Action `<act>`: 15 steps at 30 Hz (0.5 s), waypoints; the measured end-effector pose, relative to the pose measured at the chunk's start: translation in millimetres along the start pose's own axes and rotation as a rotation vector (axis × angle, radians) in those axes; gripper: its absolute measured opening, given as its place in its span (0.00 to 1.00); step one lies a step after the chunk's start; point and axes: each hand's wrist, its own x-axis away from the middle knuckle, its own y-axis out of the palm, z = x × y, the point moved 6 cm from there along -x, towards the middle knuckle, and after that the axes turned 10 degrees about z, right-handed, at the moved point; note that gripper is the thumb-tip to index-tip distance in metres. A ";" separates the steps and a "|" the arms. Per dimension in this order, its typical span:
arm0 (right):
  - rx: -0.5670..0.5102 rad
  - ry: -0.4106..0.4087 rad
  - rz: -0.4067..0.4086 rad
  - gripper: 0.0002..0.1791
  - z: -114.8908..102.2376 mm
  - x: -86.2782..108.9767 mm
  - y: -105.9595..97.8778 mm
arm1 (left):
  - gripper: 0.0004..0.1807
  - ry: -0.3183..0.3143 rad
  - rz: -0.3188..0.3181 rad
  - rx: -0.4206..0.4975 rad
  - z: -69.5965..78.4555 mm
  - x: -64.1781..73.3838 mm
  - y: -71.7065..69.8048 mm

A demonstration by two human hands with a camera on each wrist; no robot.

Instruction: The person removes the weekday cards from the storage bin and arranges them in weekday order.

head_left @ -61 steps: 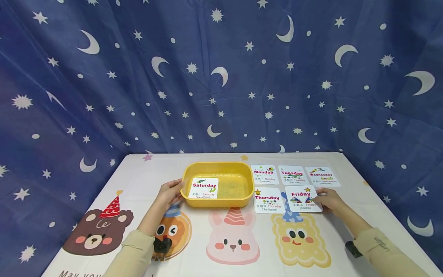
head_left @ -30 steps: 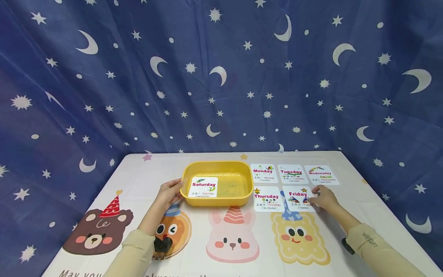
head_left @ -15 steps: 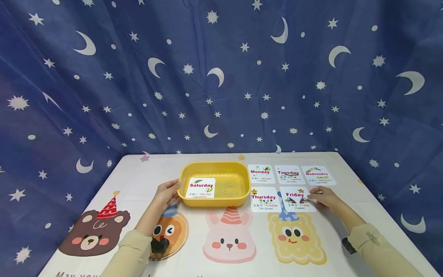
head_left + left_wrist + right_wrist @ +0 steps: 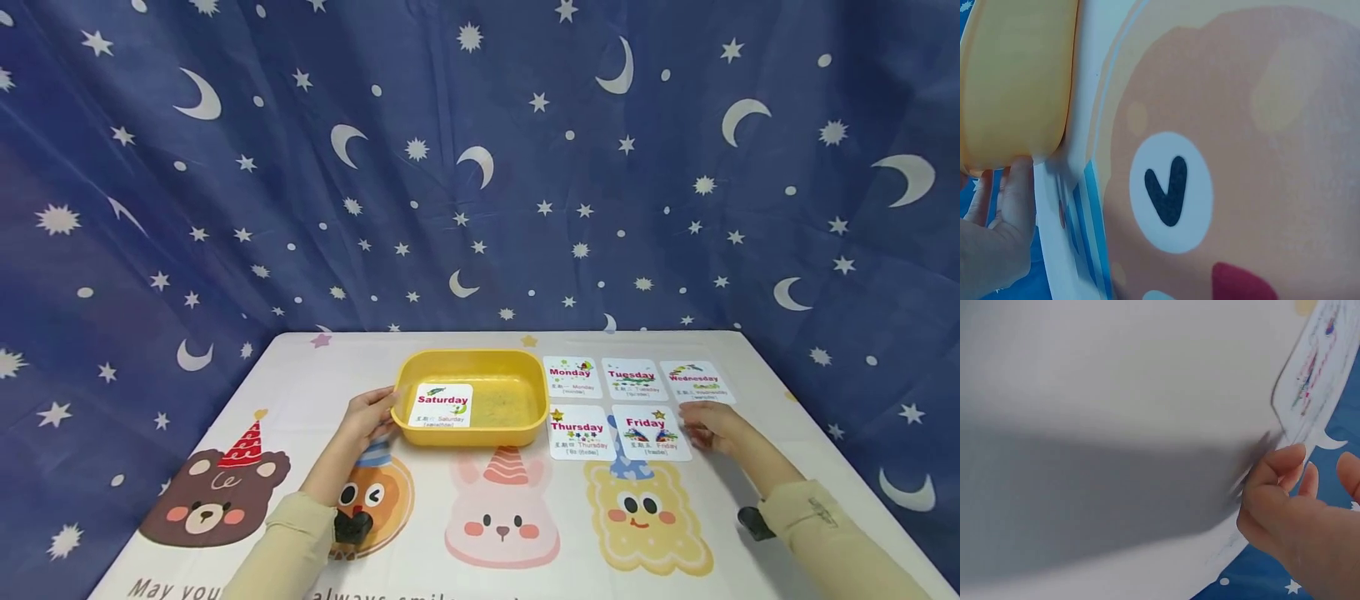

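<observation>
In the head view my left hand holds the left end of a yellow plastic basin. The left wrist view shows its fingers against the outside of the basin; the thumb is mostly hidden. A white card printed "Saturday" lies in the basin's left half. My right hand is just right of the "Friday" card, fingers loosely bent and holding nothing. In the right wrist view that hand hovers near a card's edge, thumb apart from the fingers.
Right of the basin lie the "Monday", "Tuesday", "Wednesday" and "Thursday" cards, in two rows. A cartoon-printed tablecloth covers the table. Behind hangs a blue curtain with moons and stars.
The Friday card has shifted slightly left, in beside the Thursday card. My right hand has let go of it and drawn off to the right. The left hand stays on the basin.
</observation>
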 end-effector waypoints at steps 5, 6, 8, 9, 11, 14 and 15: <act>-0.035 -0.022 -0.041 0.30 -6.2 4.2 5.0 | 0.26 -0.009 -0.001 0.006 -1.6 -1.0 1.0; -0.036 -0.031 -0.052 0.31 -7.8 4.8 6.9 | 0.26 -0.010 -0.004 0.002 -1.7 -1.1 1.2; -0.034 -0.056 -0.081 0.31 -12.0 7.1 11.6 | 0.26 -0.014 -0.004 -0.002 -1.4 -0.7 1.2; -0.035 -0.068 -0.093 0.31 -14.4 8.6 14.2 | 0.26 -0.017 -0.003 -0.006 -1.2 -0.5 1.2; -0.041 -0.084 -0.107 0.30 -19.5 12.3 19.8 | 0.26 -0.021 -0.002 -0.013 -0.7 -0.3 0.9; -0.058 -0.096 -0.121 0.30 -26.5 18.0 29.0 | 0.26 -0.028 0.004 -0.014 -0.2 -0.5 0.2; -0.063 -0.096 -0.121 0.30 -28.5 19.6 32.0 | 0.26 -0.027 0.002 -0.014 -0.1 -0.7 -0.1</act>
